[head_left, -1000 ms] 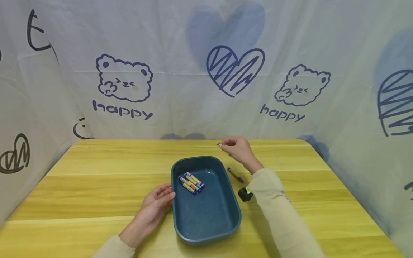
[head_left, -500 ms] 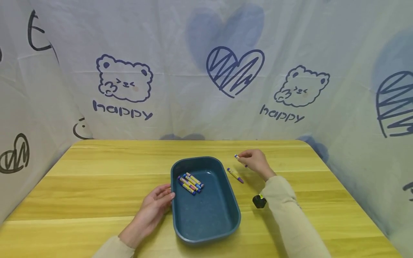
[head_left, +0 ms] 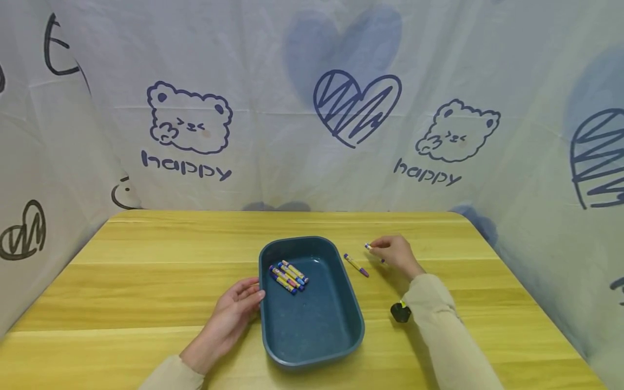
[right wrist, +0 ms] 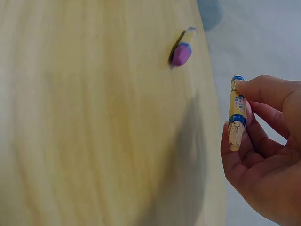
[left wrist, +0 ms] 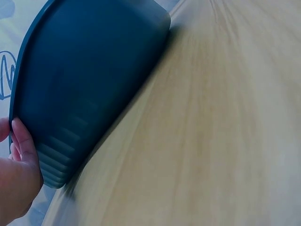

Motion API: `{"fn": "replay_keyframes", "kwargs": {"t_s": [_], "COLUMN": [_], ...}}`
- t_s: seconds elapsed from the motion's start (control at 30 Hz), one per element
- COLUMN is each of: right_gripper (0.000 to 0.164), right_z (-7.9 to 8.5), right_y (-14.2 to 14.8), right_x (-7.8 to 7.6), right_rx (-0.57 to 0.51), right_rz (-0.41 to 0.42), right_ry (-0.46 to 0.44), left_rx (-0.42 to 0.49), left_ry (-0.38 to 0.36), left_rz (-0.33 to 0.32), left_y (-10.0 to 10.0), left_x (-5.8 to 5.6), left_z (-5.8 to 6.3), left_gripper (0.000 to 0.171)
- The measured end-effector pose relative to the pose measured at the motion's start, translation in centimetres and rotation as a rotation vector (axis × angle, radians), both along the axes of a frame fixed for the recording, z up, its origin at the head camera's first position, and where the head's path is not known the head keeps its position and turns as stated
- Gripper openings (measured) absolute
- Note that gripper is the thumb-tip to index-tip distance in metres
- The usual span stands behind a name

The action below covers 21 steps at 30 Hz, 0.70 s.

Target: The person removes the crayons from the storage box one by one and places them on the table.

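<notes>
A dark blue-green plastic tray (head_left: 317, 325) sits on the table with several crayons (head_left: 288, 276) lying side by side at its far left. My left hand (head_left: 231, 311) grips the tray's left rim, thumb at the edge and fingers along the outer wall, as the left wrist view also shows. Right of the tray, my right hand (head_left: 397, 255) pinches a crayon (right wrist: 237, 110) with a yellow wrapper, blue bands and a pale tip, above the table. Between that hand and the tray, a purple-tipped crayon (head_left: 356, 265) lies on the wood.
The wood-grain table (head_left: 161, 292) reaches back to a white curtain (head_left: 273, 135) printed with bears and hearts. A black wrist camera (head_left: 401, 312) hangs at the right sleeve (head_left: 443, 319).
My right hand has moved right and nearer, from beyond the tray's far right corner to right of the purple-tipped crayon, still pinching its crayon. The left hand and tray stay put.
</notes>
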State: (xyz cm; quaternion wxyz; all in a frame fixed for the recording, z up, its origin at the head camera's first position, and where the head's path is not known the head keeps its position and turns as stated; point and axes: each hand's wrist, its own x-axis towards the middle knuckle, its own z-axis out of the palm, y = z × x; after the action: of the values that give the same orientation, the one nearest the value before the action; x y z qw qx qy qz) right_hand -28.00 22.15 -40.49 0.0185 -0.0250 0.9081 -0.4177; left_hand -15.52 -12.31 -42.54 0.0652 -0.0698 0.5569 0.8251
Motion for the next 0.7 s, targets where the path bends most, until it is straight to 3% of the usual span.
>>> {"fn": "replay_keyframes", "kwargs": {"t_s": [0.7], "right_gripper": [0.023], "right_z": [-1.8], "right_y": [0.5], "right_x": [0.5], "right_rx": [0.004], "right_rz": [-0.031], "right_ry": [-0.047], "left_rx": [-0.011], "left_ry": [-0.019], "left_rz": [-0.009], "left_y": [-0.1], "left_x": [0.1], "left_z": [0.2], "left_gripper": [0.042]}}
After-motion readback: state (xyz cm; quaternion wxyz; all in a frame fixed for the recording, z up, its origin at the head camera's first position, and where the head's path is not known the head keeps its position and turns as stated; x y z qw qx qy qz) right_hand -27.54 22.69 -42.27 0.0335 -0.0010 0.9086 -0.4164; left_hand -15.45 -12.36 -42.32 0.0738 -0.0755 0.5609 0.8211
